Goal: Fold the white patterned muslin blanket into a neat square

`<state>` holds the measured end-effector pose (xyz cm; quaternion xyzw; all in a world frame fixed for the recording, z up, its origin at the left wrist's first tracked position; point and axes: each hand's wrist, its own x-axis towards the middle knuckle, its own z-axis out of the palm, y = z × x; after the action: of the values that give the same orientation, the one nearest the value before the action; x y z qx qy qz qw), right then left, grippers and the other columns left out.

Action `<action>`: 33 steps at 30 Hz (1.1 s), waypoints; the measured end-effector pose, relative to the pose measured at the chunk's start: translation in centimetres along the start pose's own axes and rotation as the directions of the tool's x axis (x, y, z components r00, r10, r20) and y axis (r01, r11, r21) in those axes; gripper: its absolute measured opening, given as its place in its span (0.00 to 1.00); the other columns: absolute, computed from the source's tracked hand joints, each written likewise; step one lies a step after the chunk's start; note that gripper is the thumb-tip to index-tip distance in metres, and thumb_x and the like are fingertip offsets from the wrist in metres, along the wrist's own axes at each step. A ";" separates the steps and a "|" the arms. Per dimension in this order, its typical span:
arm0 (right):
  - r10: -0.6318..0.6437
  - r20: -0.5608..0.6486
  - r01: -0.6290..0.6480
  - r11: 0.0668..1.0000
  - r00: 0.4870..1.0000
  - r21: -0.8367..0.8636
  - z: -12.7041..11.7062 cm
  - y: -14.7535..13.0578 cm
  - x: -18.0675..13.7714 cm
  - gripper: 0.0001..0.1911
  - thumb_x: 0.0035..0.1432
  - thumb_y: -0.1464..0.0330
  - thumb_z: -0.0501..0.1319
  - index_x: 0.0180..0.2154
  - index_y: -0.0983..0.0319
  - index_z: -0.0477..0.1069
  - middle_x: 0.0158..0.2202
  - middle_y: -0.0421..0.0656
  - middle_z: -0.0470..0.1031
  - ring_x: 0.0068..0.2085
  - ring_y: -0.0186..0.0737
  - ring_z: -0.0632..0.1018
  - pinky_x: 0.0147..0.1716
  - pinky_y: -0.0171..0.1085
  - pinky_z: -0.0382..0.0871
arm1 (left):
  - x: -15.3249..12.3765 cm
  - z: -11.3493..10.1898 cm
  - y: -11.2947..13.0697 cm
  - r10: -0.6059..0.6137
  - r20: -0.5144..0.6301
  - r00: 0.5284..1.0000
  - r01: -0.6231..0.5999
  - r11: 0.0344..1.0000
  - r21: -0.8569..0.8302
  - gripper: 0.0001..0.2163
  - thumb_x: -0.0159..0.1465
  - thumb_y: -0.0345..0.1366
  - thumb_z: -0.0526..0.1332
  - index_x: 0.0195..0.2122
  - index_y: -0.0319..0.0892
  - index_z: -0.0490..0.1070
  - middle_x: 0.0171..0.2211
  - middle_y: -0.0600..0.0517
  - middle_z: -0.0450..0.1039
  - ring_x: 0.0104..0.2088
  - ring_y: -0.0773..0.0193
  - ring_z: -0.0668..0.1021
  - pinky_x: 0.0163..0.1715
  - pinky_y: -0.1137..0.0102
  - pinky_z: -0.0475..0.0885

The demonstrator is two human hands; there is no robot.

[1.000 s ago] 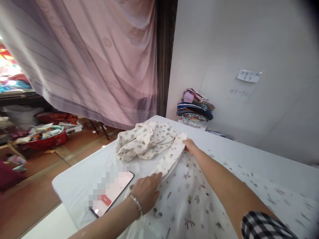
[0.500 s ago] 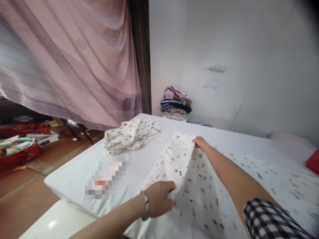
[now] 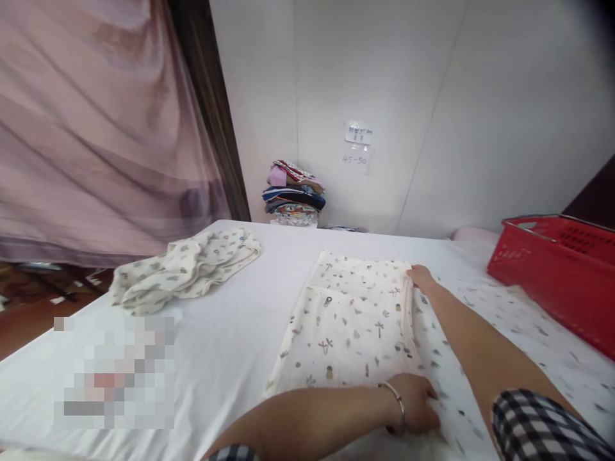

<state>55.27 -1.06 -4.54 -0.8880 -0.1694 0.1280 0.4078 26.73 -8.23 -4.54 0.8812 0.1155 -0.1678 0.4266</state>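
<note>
A cream cloth [image 3: 346, 326] printed with small palm trees and pineapples lies folded on the white-covered table. At its near right corner is my left hand [image 3: 416, 403], wearing a bracelet, with fingers curled on the cloth's edge. My right hand [image 3: 419, 276] pinches the far right corner. More thin printed fabric [image 3: 451, 358] spreads flat under and to the right of the folded piece. A second printed cloth [image 3: 192, 272] rests crumpled to the left, away from both hands.
A red plastic basket [image 3: 552, 269] stands at the right on the fabric. Several folded textiles [image 3: 294, 195] are stacked by the wall at the back. A pink curtain [image 3: 96, 128] hangs at left. A blurred-out item [image 3: 110, 381] lies on the table's near left.
Both hands have brought the cloth's held edge over to the right, and the raised cloth now lies flatter and wider. My view has turned right, bringing in the red basket.
</note>
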 end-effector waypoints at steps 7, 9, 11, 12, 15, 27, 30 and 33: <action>-0.090 -0.143 0.060 0.978 0.986 -0.200 -1.2 1.7 3.2 0.19 0.52 0.73 0.51 0.46 0.68 0.70 0.43 0.51 0.74 0.45 0.43 0.73 0.41 0.34 0.65 | 2.1 1.2 3.7 0.131 -0.017 0.991 -0.132 0.987 -0.097 0.24 0.50 0.42 0.58 0.51 0.49 0.67 0.45 0.48 0.73 0.45 0.54 0.75 0.44 0.61 0.70; -0.088 -0.152 0.045 0.963 0.985 -0.264 -1.5 1.9 3.8 0.20 0.53 0.74 0.50 0.47 0.68 0.68 0.45 0.52 0.72 0.47 0.45 0.72 0.43 0.36 0.65 | 2.6 1.2 4.2 0.160 0.025 0.987 -0.157 0.982 -0.105 0.24 0.51 0.41 0.59 0.51 0.48 0.67 0.44 0.48 0.73 0.43 0.54 0.75 0.42 0.61 0.70; -0.067 -0.137 0.018 0.942 0.988 -0.336 -1.4 2.5 3.9 0.19 0.53 0.74 0.50 0.47 0.68 0.68 0.44 0.54 0.73 0.46 0.47 0.73 0.42 0.38 0.66 | 3.0 1.4 4.0 0.158 0.089 0.984 -0.147 0.982 -0.120 0.24 0.51 0.39 0.60 0.51 0.46 0.66 0.42 0.48 0.74 0.40 0.56 0.76 0.40 0.62 0.71; -0.056 -0.127 0.005 0.928 0.990 -0.372 -1.1 3.0 3.8 0.19 0.53 0.74 0.50 0.47 0.67 0.68 0.42 0.54 0.73 0.45 0.48 0.74 0.41 0.40 0.67 | 3.1 1.5 3.7 0.159 0.115 0.981 -0.143 0.981 -0.133 0.25 0.51 0.38 0.60 0.52 0.46 0.65 0.41 0.48 0.74 0.39 0.57 0.76 0.39 0.63 0.71; -0.052 -0.098 -0.001 0.879 0.994 -0.477 0.1 4.2 3.1 0.20 0.54 0.74 0.49 0.50 0.65 0.65 0.42 0.56 0.73 0.43 0.50 0.74 0.40 0.45 0.67 | 2.7 1.1 2.3 0.197 0.155 0.968 -0.167 0.968 -0.186 0.29 0.50 0.37 0.63 0.55 0.47 0.61 0.41 0.52 0.75 0.37 0.62 0.77 0.38 0.69 0.71; -0.333 0.002 0.241 0.676 0.943 -0.696 1.4 2.1 2.2 0.20 0.56 0.75 0.47 0.50 0.69 0.64 0.49 0.59 0.66 0.52 0.55 0.67 0.46 0.52 0.63 | -12.4 -7.1 -11.5 -0.044 -0.837 0.545 0.198 0.977 0.077 0.18 0.60 0.37 0.52 0.51 0.42 0.64 0.49 0.44 0.68 0.48 0.56 0.71 0.48 0.58 0.67; -0.449 0.158 0.454 0.692 0.879 -0.561 4.7 -1.9 1.7 0.21 0.58 0.73 0.47 0.53 0.68 0.63 0.55 0.55 0.63 0.56 0.49 0.63 0.54 0.46 0.56 | -14.8 -6.3 -13.6 -0.382 -0.735 0.560 0.312 0.919 -0.240 0.21 0.60 0.41 0.52 0.54 0.42 0.60 0.47 0.46 0.69 0.36 0.62 0.75 0.39 0.65 0.71; -0.452 0.295 0.540 0.708 0.842 -0.454 10.2 -6.6 1.1 0.20 0.61 0.65 0.48 0.51 0.63 0.66 0.52 0.47 0.68 0.52 0.40 0.69 0.51 0.36 0.59 | -15.4 -5.6 -13.8 -0.537 -0.568 0.624 0.315 0.838 -0.446 0.22 0.60 0.43 0.51 0.54 0.41 0.58 0.41 0.51 0.71 0.29 0.68 0.75 0.34 0.72 0.70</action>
<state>51.25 10.39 -6.01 -0.8719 -0.4630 0.0340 0.1560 8.97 3.65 -5.08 0.7497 0.4939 0.0848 0.4323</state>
